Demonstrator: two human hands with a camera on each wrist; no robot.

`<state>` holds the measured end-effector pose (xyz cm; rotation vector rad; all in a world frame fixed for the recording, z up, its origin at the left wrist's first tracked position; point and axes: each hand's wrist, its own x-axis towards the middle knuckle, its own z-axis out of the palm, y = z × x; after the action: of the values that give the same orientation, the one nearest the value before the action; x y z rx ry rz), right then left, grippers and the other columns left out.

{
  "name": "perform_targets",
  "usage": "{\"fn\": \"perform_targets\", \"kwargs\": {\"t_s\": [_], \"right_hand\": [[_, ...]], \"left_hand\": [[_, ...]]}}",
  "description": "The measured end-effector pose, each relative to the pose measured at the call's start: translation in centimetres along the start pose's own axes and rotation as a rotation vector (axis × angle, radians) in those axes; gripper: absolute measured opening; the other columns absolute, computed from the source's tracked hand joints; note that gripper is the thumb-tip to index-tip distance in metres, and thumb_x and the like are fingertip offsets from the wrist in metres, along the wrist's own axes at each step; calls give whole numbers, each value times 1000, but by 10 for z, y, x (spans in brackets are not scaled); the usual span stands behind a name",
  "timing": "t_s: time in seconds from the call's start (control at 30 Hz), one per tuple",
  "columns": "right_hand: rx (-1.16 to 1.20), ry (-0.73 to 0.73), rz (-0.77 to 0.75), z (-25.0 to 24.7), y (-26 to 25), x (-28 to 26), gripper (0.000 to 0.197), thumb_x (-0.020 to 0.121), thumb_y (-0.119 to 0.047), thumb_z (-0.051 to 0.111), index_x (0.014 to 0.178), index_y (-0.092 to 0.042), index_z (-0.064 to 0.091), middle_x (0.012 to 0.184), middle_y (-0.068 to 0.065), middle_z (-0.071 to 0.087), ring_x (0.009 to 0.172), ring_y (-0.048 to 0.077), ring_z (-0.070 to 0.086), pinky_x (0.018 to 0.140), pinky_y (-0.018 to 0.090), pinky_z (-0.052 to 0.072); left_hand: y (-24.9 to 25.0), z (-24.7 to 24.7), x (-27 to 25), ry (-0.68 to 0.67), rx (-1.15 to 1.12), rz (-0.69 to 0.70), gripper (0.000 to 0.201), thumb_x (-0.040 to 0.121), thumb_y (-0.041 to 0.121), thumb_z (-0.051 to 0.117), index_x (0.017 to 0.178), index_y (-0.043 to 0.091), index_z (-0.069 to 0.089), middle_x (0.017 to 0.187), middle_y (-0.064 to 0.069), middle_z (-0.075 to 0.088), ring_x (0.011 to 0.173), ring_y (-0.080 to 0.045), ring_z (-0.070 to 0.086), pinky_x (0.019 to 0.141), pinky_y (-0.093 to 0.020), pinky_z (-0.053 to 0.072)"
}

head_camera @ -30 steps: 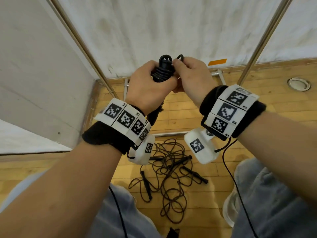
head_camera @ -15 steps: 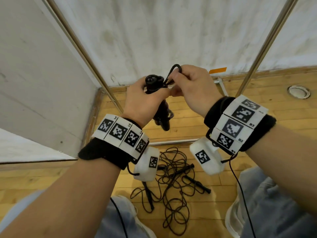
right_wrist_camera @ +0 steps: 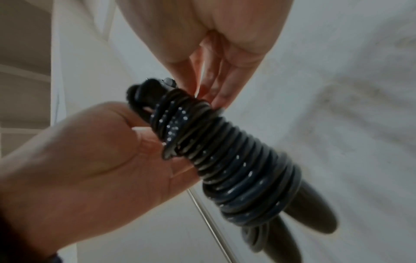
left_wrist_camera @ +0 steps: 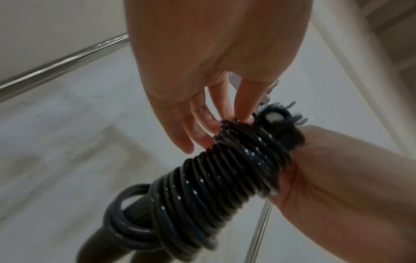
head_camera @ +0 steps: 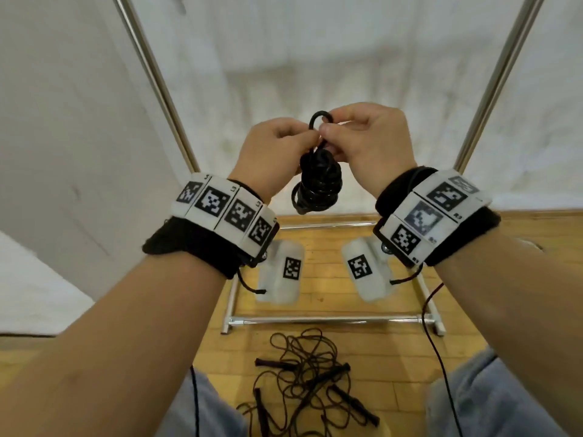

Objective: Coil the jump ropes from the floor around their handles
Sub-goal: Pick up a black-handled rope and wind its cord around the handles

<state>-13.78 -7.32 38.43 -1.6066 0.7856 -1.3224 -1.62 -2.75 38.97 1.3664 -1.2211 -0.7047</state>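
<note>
Both hands, left hand [head_camera: 277, 152] and right hand [head_camera: 369, 143], pinch one coiled jump rope [head_camera: 318, 184]; four loose handles [head_camera: 328, 373] lie on the floor below them.

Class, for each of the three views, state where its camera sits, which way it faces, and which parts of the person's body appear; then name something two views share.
Head: worn on the head, facing forward and down; shows both forearms, left hand, right hand, the coiled jump rope, loose ropes on the floor.
Left wrist: looks along the palm toward the wall; both hands' fingers show.
Right wrist: likewise, from the opposite side; both hands show.
Shared: both wrist views show the coiled jump rope around its handles.
</note>
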Motion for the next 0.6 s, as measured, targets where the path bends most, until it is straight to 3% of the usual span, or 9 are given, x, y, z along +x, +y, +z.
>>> {"fn": "perform_targets", "kwargs": {"t_s": [0.1, 0.2, 0.27, 0.37, 0.5, 0.6], "right_hand": [[15, 7, -65, -5, -31, 18, 19, 81, -2, 67, 74, -20, 66, 54, -7, 65, 50, 6, 61, 52, 17, 49], [-5, -6, -123, -7, -60, 38, 22, 82, -2, 65, 76, -23, 66, 63, -7, 67, 58, 6, 65, 60, 19, 51], [-17, -17, -149, -7, -79, 52, 23, 83, -2, 63, 78, -24, 66, 68, -6, 69, 64, 6, 67, 65, 20, 52], [21, 14, -165, -6, -105, 74, 18, 83, -1, 64, 79, -19, 63, 68, -2, 68, 63, 8, 67, 59, 17, 52], [21, 67, -190, -4, -134, 106, 8, 81, -3, 67, 84, -10, 65, 76, 6, 67, 75, 22, 68, 70, 28, 57], [-3, 105, -229, -5, -149, 128, 7, 81, -5, 68, 81, -12, 66, 74, 2, 66, 68, 16, 64, 71, 29, 57]], "left_hand": [[33, -6, 12, 15, 16, 85, 14, 89, 11, 62, 77, 16, 68, 76, -2, 65, 79, -18, 63, 87, -43, 56], [63, -13, 26, 74, 27, 177, 14, 89, 12, 63, 77, 17, 68, 72, 3, 65, 72, -13, 61, 81, -38, 55], [82, -16, 37, 122, 38, 244, 13, 89, 13, 63, 78, 16, 68, 75, 0, 66, 76, -17, 63, 83, -42, 56], [107, -21, 55, 199, 45, 330, 15, 89, 15, 63, 75, 21, 68, 76, -1, 67, 87, -29, 67, 87, -50, 53], [134, -27, 79, 266, 32, 403, 17, 88, 16, 63, 73, 22, 68, 66, 5, 66, 71, -17, 65, 80, -46, 57], [153, -29, 98, 283, 3, 427, 19, 89, 13, 63, 72, 20, 68, 66, 4, 66, 68, -16, 64, 73, -39, 58]]}}
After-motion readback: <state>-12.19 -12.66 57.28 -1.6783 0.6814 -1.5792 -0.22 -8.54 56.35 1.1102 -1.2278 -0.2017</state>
